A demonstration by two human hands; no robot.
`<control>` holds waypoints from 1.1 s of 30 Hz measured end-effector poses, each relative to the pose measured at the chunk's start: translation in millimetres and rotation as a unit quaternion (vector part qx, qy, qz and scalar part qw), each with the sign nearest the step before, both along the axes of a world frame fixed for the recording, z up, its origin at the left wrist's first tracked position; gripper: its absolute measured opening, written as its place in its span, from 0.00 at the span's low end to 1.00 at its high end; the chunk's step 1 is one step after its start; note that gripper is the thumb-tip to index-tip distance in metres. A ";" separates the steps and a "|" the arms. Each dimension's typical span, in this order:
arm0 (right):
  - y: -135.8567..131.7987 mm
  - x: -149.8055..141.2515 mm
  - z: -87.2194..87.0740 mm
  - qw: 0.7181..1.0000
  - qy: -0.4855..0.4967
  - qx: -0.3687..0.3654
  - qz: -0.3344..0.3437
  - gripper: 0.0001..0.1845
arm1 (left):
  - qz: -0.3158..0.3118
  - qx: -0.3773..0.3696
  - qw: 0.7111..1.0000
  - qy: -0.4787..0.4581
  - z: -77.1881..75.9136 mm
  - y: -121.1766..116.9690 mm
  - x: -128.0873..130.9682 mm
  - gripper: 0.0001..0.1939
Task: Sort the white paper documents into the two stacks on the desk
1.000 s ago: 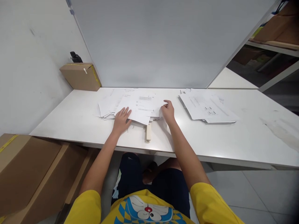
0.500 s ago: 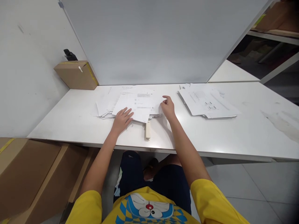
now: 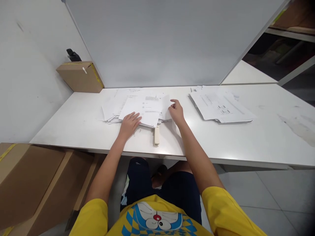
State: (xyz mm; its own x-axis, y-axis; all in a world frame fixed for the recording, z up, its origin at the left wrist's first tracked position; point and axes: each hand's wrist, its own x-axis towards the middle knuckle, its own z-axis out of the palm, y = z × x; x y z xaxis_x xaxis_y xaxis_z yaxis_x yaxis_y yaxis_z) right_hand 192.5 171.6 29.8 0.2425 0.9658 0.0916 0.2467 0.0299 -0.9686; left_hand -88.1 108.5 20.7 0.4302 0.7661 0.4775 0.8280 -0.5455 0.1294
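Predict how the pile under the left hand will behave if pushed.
The pile would likely fan out, since its sheets lie skewed with uneven edges. Single sheets look thin, so probably floppy and apt to buckle. The glossy table may let the lowest ones slide.

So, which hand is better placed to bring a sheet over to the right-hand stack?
Probably the right hand: it is at the right edge of the papers, nearer the right-hand stack. The left hand rests on them, farther off.
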 end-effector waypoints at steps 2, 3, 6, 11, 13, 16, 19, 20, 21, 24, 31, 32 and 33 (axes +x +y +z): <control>1.1 -0.6 -0.8 0.999 0.022 -0.024 -0.006 0.29 | -0.002 0.007 1.000 -0.007 -0.7 0.4 -0.4 0.20; 1.7 -0.9 -1.1 0.998 0.042 -0.046 -0.010 0.29 | -0.004 0.010 1.000 -0.012 -1.3 0.8 -0.8 0.20; 3.4 -2.0 0.2 0.986 0.118 -0.115 -0.016 0.26 | -0.010 0.020 0.999 -0.033 -3.4 3.0 -2.8 0.21; 1.2 -3.9 7.9 0.969 0.194 -0.157 0.002 0.17 | -0.012 0.030 0.997 -0.064 -6.3 6.2 -4.9 0.21; -0.5 -4.0 9.8 0.966 0.200 -0.162 0.016 0.13 | -0.013 0.027 0.997 -0.068 -6.6 6.5 -4.7 0.21; -1.1 -3.6 8.2 0.966 0.201 -0.157 0.040 0.11 | -0.016 0.025 0.997 -0.072 -6.1 6.2 -4.0 0.20; 1.8 -3.6 2.6 0.967 0.196 -0.145 0.075 0.12 | -0.015 0.024 0.997 -0.073 -4.8 5.4 -3.5 0.20; 3.2 -4.0 0.7 0.967 0.193 -0.142 0.086 0.11 | -0.014 0.022 0.997 -0.072 -4.5 5.2 -3.5 0.20; 4.5 -4.5 -1.0 0.967 0.190 -0.139 0.094 0.11 | -0.014 0.021 0.997 -0.071 -4.1 5.1 -3.5 0.19; 6.9 -6.6 -3.4 0.966 0.199 -0.133 0.103 0.11 | -0.013 0.020 0.997 -0.070 -3.7 5.5 -3.7 0.20; -1.3 -9.9 6.8 0.959 0.223 -0.111 0.135 0.17 | -0.018 0.017 0.997 -0.070 -2.1 5.3 -3.9 0.21; -2.6 -10.3 8.5 0.960 0.219 -0.109 0.134 0.17 | -0.018 0.016 0.997 -0.069 -1.8 5.0 -3.8 0.21; -3.6 -10.6 9.8 0.962 0.215 -0.106 0.131 0.17 | -0.017 0.015 0.997 -0.067 -1.5 4.8 -3.8 0.21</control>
